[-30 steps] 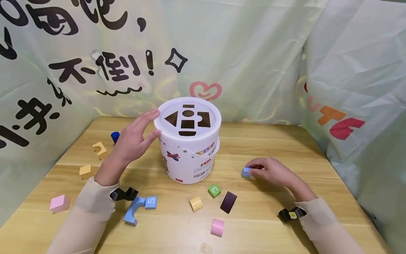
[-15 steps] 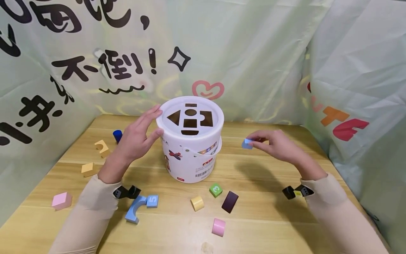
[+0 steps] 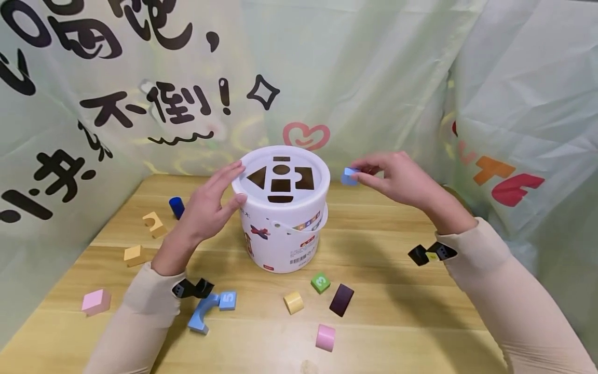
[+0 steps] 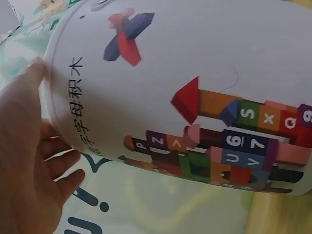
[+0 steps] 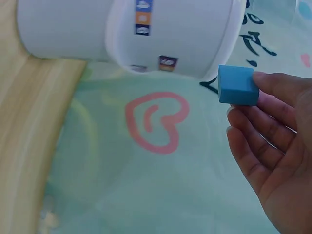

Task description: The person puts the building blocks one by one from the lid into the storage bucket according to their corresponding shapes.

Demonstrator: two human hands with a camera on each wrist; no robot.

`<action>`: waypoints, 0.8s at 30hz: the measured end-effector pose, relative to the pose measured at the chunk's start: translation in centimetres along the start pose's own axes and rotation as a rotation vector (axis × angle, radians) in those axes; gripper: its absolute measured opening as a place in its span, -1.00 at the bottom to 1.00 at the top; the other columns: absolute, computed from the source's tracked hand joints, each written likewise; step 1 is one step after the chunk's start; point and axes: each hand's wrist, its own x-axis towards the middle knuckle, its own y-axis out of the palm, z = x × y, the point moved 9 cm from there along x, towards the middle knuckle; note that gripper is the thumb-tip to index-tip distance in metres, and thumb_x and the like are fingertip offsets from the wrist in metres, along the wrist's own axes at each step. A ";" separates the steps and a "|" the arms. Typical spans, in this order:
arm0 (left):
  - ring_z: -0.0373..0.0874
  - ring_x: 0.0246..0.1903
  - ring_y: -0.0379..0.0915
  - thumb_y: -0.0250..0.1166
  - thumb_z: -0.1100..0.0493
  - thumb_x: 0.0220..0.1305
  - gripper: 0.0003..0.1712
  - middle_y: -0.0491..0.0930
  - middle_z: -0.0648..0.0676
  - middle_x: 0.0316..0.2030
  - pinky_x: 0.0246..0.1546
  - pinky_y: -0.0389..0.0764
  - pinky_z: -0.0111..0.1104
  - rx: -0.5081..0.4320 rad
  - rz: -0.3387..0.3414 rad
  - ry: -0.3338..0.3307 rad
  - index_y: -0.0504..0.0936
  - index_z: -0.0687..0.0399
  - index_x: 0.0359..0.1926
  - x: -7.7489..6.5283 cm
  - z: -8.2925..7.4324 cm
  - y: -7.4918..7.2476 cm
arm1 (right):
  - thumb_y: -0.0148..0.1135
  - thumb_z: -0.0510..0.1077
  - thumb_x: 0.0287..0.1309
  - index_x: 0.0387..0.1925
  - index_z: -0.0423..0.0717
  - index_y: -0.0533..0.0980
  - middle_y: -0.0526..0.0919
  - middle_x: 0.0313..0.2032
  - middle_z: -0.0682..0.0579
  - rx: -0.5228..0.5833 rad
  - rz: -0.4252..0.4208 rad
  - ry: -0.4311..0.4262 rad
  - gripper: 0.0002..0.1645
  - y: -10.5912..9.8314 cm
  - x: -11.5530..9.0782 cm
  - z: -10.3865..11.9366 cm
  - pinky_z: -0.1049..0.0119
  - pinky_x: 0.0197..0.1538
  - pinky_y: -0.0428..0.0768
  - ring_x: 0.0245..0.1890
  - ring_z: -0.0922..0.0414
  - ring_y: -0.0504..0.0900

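Observation:
A white bucket (image 3: 280, 234) of toy blocks stands upright on the table, its lid (image 3: 303, 156) cut with shaped holes: a triangle, a circle, rectangles and a notched square. My left hand (image 3: 205, 208) rests against the left of the lid's rim, fingers mostly straight; the left wrist view shows the hand (image 4: 29, 146) beside the bucket's printed wall (image 4: 161, 53). To the right of the bucket, my right hand (image 3: 397, 179) pinches a small blue block (image 3: 350, 176) between thumb and fingers, in the air at about lid height. The block (image 5: 238, 85) is apart from the bucket.
In front of the bucket lie a green block (image 3: 320, 282), a yellow half-round block (image 3: 294, 303), a dark block (image 3: 342, 299) and a pink cylinder (image 3: 325, 337). Several more lie left, including a blue arch (image 3: 201, 315) and pink block (image 3: 96, 302). Printed cloth (image 3: 374, 93) hangs behind.
My right hand has picked the blue block up off the table and carried it up and left, closer to the bucket's lid. My left hand has stayed on the rim.

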 end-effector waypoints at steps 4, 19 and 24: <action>0.12 0.33 0.25 -0.03 -0.37 0.39 -0.19 0.34 0.11 0.36 0.24 0.31 0.13 -0.008 -0.033 -0.022 0.44 0.15 0.33 -0.3 0.1 -0.2 | 0.30 -0.08 0.27 -0.07 -0.10 0.68 0.72 -0.30 0.11 -0.012 -0.014 -0.017 -0.74 -0.4 1.6 1.6 0.16 -0.22 0.57 -0.30 0.21 0.62; 0.12 0.32 0.27 -0.02 -0.38 0.38 -0.19 0.37 0.12 0.34 0.19 0.37 0.14 0.003 -0.056 -0.010 0.46 0.15 0.31 0.0 0.0 -0.3 | 0.26 -0.02 0.30 -0.06 -0.06 0.67 0.73 -0.19 0.06 0.125 0.066 0.030 -0.72 1.6 7.9 3.4 0.22 -0.01 0.58 -0.17 0.16 0.69; 0.10 0.31 0.28 -0.06 -0.39 0.39 -0.18 0.36 0.12 0.34 0.18 0.39 0.13 0.007 -0.066 0.018 0.45 0.17 0.31 0.1 0.1 -0.3 | 0.26 -0.01 0.30 -0.04 -0.07 0.65 0.73 -0.18 0.06 0.124 0.151 0.035 -0.70 2.8 10.0 4.0 0.24 0.01 0.53 -0.15 0.15 0.67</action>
